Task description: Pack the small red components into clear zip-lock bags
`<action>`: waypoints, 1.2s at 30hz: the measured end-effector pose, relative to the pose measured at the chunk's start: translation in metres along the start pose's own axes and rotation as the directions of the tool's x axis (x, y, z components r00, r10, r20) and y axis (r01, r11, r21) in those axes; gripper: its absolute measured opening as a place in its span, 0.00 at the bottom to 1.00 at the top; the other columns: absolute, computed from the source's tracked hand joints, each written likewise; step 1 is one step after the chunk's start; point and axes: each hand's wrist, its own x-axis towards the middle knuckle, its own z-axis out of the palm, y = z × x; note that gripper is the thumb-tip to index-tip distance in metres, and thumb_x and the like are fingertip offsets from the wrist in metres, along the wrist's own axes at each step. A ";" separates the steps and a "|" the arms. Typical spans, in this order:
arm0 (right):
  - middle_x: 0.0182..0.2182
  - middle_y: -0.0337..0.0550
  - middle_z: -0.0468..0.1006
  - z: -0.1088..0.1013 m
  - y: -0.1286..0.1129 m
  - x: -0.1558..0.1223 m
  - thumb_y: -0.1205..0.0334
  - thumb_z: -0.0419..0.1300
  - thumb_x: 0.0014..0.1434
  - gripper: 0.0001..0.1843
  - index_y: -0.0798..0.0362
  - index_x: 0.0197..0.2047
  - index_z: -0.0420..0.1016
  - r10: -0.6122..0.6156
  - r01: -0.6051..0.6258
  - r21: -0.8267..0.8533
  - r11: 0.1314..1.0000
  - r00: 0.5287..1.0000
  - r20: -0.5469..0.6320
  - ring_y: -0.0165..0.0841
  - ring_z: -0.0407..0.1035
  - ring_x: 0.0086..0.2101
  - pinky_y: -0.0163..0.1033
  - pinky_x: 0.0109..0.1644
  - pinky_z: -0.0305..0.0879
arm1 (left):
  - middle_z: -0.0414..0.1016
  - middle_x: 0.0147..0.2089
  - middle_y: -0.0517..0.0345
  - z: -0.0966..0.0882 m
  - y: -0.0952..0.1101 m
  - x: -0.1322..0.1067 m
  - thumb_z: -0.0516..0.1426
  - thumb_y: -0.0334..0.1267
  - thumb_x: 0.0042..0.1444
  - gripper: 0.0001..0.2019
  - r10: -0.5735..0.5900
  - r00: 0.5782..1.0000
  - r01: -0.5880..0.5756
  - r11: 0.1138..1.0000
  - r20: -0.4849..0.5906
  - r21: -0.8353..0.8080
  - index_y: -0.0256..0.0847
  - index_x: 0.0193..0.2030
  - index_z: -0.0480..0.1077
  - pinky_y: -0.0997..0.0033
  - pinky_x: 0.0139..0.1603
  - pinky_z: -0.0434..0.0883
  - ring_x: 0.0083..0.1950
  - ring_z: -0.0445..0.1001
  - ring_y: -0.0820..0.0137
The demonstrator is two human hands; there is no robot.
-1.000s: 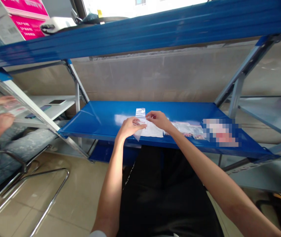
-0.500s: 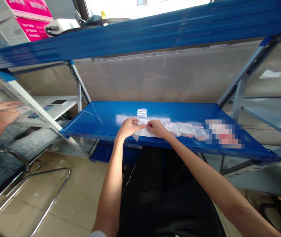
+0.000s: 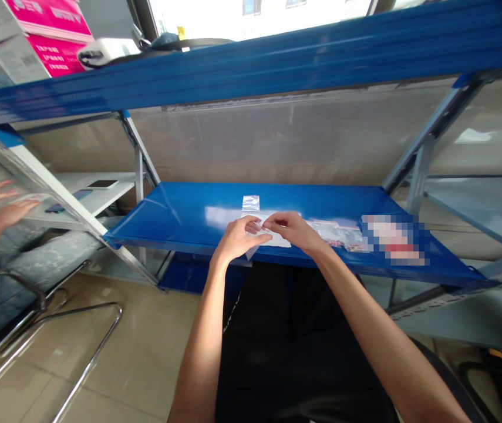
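My left hand [image 3: 239, 238] is curled around a clear plastic bag [image 3: 251, 252], whose corner pokes out below my fingers over the shelf's front edge. My right hand [image 3: 293, 229] is in a pinch right beside it, fingertips near the bag's upper part; what they grip is too small to make out. Under both hands lies a white sheet [image 3: 279, 239]. A flat, shiny zip bag [image 3: 251, 204] rests just behind my left hand. To the right of my right hand, clear bags with small reddish pieces [image 3: 334, 235] lie in a row.
The blue shelf [image 3: 180, 211] carries a pixelated patch [image 3: 396, 239] at its right end. A blue beam [image 3: 251, 64] crosses above. On the left, another person's hands [image 3: 8, 202] work at a white shelf [image 3: 123, 187] with phone-like devices. A metal chair frame [image 3: 114, 311] stands below.
My hands have shifted slightly, and the right wrist has moved right and covers some of the filled bags. My fingers have opened a little around the bag. The view has tilted slightly.
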 end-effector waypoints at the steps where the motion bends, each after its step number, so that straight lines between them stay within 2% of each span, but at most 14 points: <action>1: 0.30 0.44 0.78 -0.002 -0.002 -0.003 0.36 0.65 0.58 0.26 0.53 0.32 0.84 -0.002 0.002 0.001 1.000 0.999 -0.033 0.33 0.64 0.29 0.39 0.31 0.58 | 0.84 0.48 0.48 0.001 0.002 -0.001 0.72 0.50 0.50 0.25 0.013 1.000 -0.013 1.000 -0.005 -0.016 0.40 0.51 0.78 0.65 0.49 0.76 0.48 0.82 0.61; 5: 0.35 0.45 0.80 -0.012 -0.004 -0.025 0.36 0.62 0.63 0.27 0.52 0.44 0.85 0.049 -0.039 0.059 0.997 0.982 -0.184 0.35 0.68 0.31 0.39 0.32 0.62 | 0.84 0.48 0.47 0.009 0.005 -0.003 0.73 0.49 0.49 0.27 0.027 0.998 -0.031 0.997 -0.058 -0.064 0.39 0.53 0.77 0.64 0.49 0.76 0.47 0.82 0.61; 7: 0.35 0.44 0.80 -0.012 -0.003 -0.039 0.37 0.64 0.62 0.26 0.51 0.48 0.84 0.049 -0.039 0.065 0.997 0.985 -0.167 0.36 0.70 0.33 0.40 0.36 0.66 | 0.84 0.48 0.46 0.015 0.004 -0.003 0.74 0.49 0.48 0.28 0.006 0.998 -0.012 0.996 -0.064 -0.093 0.39 0.53 0.77 0.64 0.48 0.76 0.47 0.82 0.61; 10: 0.40 0.45 0.81 -0.001 -0.002 -0.058 0.41 0.72 0.56 0.27 0.49 0.52 0.80 0.042 -0.026 0.108 0.994 0.987 -0.154 0.40 0.75 0.39 0.43 0.43 0.71 | 0.83 0.47 0.47 0.028 0.003 -0.002 0.74 0.49 0.47 0.28 -0.041 0.998 0.031 0.979 -0.043 -0.201 0.38 0.52 0.77 0.66 0.46 0.76 0.46 0.82 0.62; 13: 0.44 0.46 0.82 0.015 0.000 -0.067 0.44 0.75 0.52 0.30 0.48 0.53 0.77 0.102 -0.061 0.211 0.976 0.977 -0.190 0.42 0.77 0.41 0.43 0.42 0.74 | 0.83 0.42 0.50 0.042 0.002 -0.003 0.74 0.51 0.47 0.27 -0.087 0.996 0.071 0.936 -0.030 -0.345 0.38 0.50 0.77 0.69 0.42 0.75 0.42 0.81 0.64; 16: 0.42 0.46 0.84 0.022 0.002 -0.072 0.45 0.73 0.53 0.25 0.48 0.48 0.77 0.138 -0.083 0.281 0.956 0.974 -0.181 0.43 0.78 0.41 0.42 0.40 0.75 | 0.81 0.39 0.52 0.057 0.000 -0.008 0.73 0.53 0.47 0.29 -0.157 0.987 0.113 0.861 -0.047 -0.496 0.37 0.50 0.77 0.73 0.37 0.74 0.39 0.80 0.66; 19: 0.41 0.46 0.85 0.021 0.004 -0.078 0.48 0.70 0.56 0.20 0.48 0.48 0.77 0.175 -0.112 0.309 0.945 0.967 -0.186 0.44 0.80 0.43 0.43 0.43 0.76 | 0.81 0.41 0.50 0.068 -0.002 -0.016 0.69 0.59 0.52 0.30 -0.245 0.968 0.166 0.793 -0.058 -0.586 0.38 0.52 0.78 0.76 0.30 0.70 0.38 0.79 0.66; 21: 0.41 0.46 0.85 0.017 0.006 -0.082 0.51 0.68 0.56 0.22 0.48 0.53 0.76 0.202 -0.135 0.316 0.939 0.961 -0.188 0.44 0.81 0.43 0.45 0.46 0.77 | 0.81 0.42 0.50 0.073 -0.003 -0.021 0.67 0.59 0.53 0.27 -0.252 0.962 0.141 0.786 -0.104 -0.602 0.38 0.49 0.78 0.75 0.32 0.71 0.39 0.79 0.66; 24: 0.42 0.47 0.86 0.014 0.006 -0.086 0.51 0.68 0.56 0.28 0.47 0.59 0.73 0.230 -0.148 0.341 0.928 0.949 -0.216 0.45 0.82 0.45 0.45 0.46 0.77 | 0.81 0.39 0.53 0.078 -0.003 -0.023 0.69 0.54 0.51 0.21 -0.222 0.954 0.053 0.788 -0.203 -0.613 0.37 0.41 0.78 0.71 0.42 0.74 0.42 0.79 0.66; 26: 0.42 0.48 0.87 0.014 0.006 -0.085 0.48 0.70 0.55 0.28 0.48 0.56 0.73 0.260 -0.160 0.358 0.920 0.933 -0.249 0.46 0.82 0.46 0.45 0.45 0.77 | 0.80 0.38 0.54 0.080 -0.002 -0.024 0.69 0.52 0.51 0.19 -0.223 0.947 0.034 0.784 -0.230 -0.619 0.38 0.39 0.77 0.69 0.45 0.75 0.41 0.79 0.67; 31: 0.33 0.48 0.86 0.019 0.010 -0.082 0.41 0.72 0.53 0.22 0.48 0.40 0.75 0.320 -0.181 0.383 0.906 0.884 -0.341 0.48 0.82 0.42 0.45 0.40 0.76 | 0.81 0.37 0.53 0.080 -0.001 -0.025 0.71 0.50 0.49 0.18 -0.220 0.949 0.029 0.774 -0.226 -0.632 0.37 0.38 0.78 0.65 0.49 0.75 0.41 0.80 0.65; 36: 0.32 0.48 0.86 0.016 0.009 -0.084 0.40 0.72 0.52 0.22 0.48 0.36 0.75 0.333 -0.190 0.396 0.898 0.883 -0.331 0.49 0.83 0.40 0.44 0.40 0.74 | 0.83 0.36 0.52 0.078 -0.003 -0.028 0.71 0.47 0.48 0.16 -0.259 0.937 0.058 0.780 -0.236 -0.623 0.37 0.37 0.80 0.63 0.50 0.75 0.41 0.81 0.63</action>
